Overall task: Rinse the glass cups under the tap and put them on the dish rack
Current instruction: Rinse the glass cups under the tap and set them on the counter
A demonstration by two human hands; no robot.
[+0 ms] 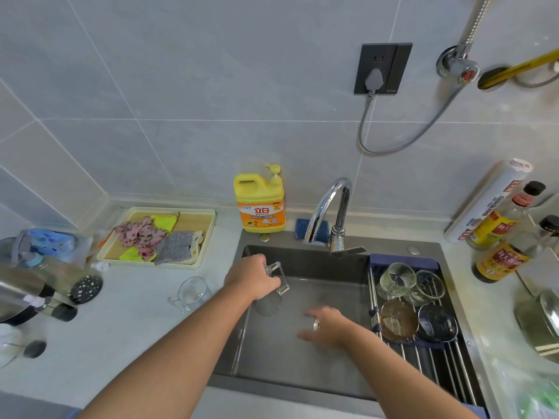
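The left hand clasps the glass cup hanging under its grip; right hand spread.

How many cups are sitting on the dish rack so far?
4: a ribbed glass back left, a clear glass back right, a brown cup front left, a dark glass front right. They overlap, so another could be hidden.

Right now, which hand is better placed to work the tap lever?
Right, probably: the right hand is open and empty, on the tap lever's side; the left hand grips a glass mug.
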